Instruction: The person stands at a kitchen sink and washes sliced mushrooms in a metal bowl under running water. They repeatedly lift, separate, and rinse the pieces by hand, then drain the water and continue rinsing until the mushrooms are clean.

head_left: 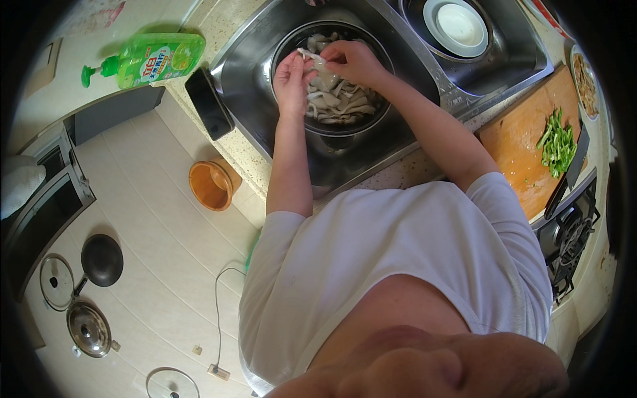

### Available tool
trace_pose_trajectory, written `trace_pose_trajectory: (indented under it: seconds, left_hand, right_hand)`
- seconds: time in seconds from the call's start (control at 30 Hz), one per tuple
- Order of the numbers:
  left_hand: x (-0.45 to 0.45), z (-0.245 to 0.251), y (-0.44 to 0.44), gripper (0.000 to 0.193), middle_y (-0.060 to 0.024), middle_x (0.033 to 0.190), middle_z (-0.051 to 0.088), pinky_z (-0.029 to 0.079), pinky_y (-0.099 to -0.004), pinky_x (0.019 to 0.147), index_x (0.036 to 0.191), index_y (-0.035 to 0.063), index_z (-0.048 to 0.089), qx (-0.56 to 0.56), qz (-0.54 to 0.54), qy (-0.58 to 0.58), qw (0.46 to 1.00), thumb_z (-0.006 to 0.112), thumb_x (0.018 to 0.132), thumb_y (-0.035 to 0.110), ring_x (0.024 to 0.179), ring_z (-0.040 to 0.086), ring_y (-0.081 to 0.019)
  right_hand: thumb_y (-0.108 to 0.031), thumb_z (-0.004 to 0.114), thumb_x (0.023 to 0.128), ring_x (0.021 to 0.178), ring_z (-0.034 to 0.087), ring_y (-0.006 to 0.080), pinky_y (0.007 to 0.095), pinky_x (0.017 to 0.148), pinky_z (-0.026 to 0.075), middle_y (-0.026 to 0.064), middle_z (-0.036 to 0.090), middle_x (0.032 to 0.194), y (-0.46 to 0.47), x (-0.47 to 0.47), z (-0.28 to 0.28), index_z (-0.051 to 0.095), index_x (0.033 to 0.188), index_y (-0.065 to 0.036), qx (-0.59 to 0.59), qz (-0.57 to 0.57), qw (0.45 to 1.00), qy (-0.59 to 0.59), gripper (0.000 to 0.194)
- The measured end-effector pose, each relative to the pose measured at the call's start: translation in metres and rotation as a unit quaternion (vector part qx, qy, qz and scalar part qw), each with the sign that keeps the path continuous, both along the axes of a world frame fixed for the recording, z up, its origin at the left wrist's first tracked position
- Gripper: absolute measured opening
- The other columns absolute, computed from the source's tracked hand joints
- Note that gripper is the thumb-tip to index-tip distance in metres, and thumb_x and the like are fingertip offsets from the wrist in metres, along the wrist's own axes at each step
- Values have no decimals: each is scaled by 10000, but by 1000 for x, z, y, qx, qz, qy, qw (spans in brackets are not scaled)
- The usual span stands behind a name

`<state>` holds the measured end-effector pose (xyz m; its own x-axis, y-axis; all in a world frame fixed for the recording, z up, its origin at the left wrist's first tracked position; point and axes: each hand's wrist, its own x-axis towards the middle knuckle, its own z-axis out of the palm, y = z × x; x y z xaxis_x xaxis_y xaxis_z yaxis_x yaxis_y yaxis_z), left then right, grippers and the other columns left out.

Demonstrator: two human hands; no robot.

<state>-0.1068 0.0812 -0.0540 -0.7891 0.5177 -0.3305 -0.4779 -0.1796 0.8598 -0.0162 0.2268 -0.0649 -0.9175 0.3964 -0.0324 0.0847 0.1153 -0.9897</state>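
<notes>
Both of my hands are over a dark round basin (392,74) that stands in the left bowl of a stainless steel sink (259,82). Torn pale oyster mushrooms (343,107) fill much of the basin. Between my hands is a pale mushroom piece (326,74). The fingertips of my left hand (292,82) pinch its narrow whitish end, and my right hand (356,62) grips its other side with bent fingers. Part of the piece is hidden behind the right fingers.
A black phone (209,103) lies at the counter's left edge, near a green pump bottle of dish soap (161,58). White bowls (460,30) sit in the right sink bowl. On the cutting board (507,144) are cut green peppers (557,144) and a knife (567,171), near the gas stove (572,234).
</notes>
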Motion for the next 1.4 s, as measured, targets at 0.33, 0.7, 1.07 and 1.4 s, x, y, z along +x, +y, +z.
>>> trace_pose_trajectory:
  seconds: [0.33, 0.7, 1.07, 1.4]
  left_hand:
    - [3, -6, -3, 120, -40, 882, 666, 513, -191, 651, 1000, 29, 635, -87, -129, 58, 986, 628, 881, 47, 753, 627, -88]
    - [3, -9, -2, 70, 11, 794, 626, 471, -199, 644, 928, 26, 635, -124, -183, 119, 968, 621, 891, 83, 686, 566, -52]
    - [4, -12, -3, 64, 21, 764, 606, 424, -189, 637, 896, 20, 622, -134, -202, 157, 958, 600, 901, 80, 657, 524, -43]
    - [4, -9, -4, 88, -5, 785, 635, 451, -194, 667, 936, 4, 636, -116, -186, 126, 968, 587, 869, 35, 687, 563, -60]
  right_hand:
    - [-134, 722, 735, 796, 666, 183, 297, 738, 526, 105, 685, 859, 1, 1, 4, 646, 992, -15, 33, 9, 999, -22, 293]
    - [-115, 710, 697, 794, 678, 228, 320, 725, 533, 139, 686, 844, 0, 2, 3, 653, 973, -20, 68, 26, 997, -9, 297]
    - [-93, 684, 689, 786, 679, 268, 344, 715, 535, 154, 682, 836, -5, 3, 4, 651, 943, -10, 95, 15, 995, -7, 269]
    - [-60, 679, 705, 787, 681, 264, 335, 702, 531, 149, 675, 833, -1, 5, 0, 632, 942, -7, 174, -23, 983, -55, 248]
